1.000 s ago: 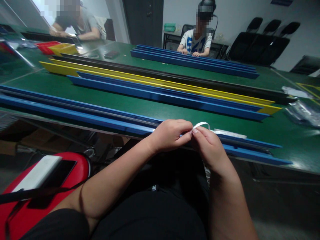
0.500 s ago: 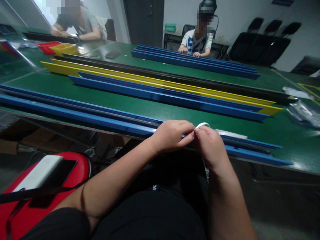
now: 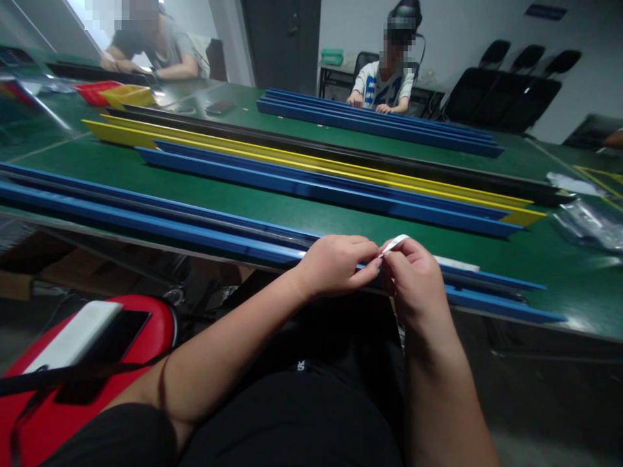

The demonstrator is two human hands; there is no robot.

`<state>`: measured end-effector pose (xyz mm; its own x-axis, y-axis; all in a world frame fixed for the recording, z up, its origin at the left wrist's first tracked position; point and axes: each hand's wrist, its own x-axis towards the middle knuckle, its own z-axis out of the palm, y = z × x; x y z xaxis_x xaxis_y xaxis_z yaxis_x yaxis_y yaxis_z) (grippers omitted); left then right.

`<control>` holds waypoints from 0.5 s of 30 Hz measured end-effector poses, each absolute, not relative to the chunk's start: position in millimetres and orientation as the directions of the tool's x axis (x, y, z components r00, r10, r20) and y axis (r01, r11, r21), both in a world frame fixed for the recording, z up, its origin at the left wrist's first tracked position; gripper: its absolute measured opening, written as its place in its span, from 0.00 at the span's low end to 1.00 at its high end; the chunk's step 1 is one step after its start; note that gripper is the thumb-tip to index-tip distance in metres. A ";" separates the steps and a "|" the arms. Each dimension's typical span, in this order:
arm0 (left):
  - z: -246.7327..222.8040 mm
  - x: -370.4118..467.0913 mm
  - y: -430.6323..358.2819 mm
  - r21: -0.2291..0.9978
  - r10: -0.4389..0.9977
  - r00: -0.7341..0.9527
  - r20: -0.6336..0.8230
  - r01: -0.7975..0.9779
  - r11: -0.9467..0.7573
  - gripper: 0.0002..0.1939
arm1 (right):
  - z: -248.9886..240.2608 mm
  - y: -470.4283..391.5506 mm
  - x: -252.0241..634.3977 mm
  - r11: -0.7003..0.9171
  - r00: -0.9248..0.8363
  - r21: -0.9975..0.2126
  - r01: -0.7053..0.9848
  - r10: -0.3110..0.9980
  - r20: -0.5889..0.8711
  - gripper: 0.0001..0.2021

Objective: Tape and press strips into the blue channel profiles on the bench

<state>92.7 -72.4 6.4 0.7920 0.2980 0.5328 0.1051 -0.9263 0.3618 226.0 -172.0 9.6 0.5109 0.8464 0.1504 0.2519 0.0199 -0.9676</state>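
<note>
A thin white strip [image 3: 395,243] runs between my two hands above the near edge of the green table [image 3: 228,198]. My left hand [image 3: 341,263] pinches its end with closed fingers. Right beside it, my right hand [image 3: 411,275] is closed on the same strip, part of which hangs below the palm. Under and behind both hands lies a long blue channel profile [image 3: 195,230], with a dark strip along its inside. A flat white piece [image 3: 457,264] rests on the profile to the right of my right hand.
Farther back lie blue [image 3: 331,194], yellow [image 3: 311,170] and black [image 3: 272,135] profiles, then more blue ones [image 3: 379,126]. Two people sit across the table. Red [image 3: 95,92] and yellow [image 3: 127,96] trays stand back left, plastic bags [image 3: 591,224] at right. A red stool [image 3: 150,350] holds a phone.
My right hand has shifted slightly right and turned, its fingers a little more raised. The white strip's loop has flattened into a slanted band. My left hand has barely moved.
</note>
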 end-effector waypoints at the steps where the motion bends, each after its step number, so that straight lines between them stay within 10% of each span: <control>1: 6.1 92.9 -72.4 0.374 0.309 0.791 0.528 0.110 -0.921 0.16 | 10.1 -172.1 225.7 0.022 0.522 -0.969 0.246 0.839 0.152 0.06; 15: 15.3 92.7 -70.6 0.476 0.342 0.808 0.479 0.088 -0.875 0.16 | 10.8 -174.2 224.4 -0.010 0.569 -0.979 0.205 0.815 0.111 0.06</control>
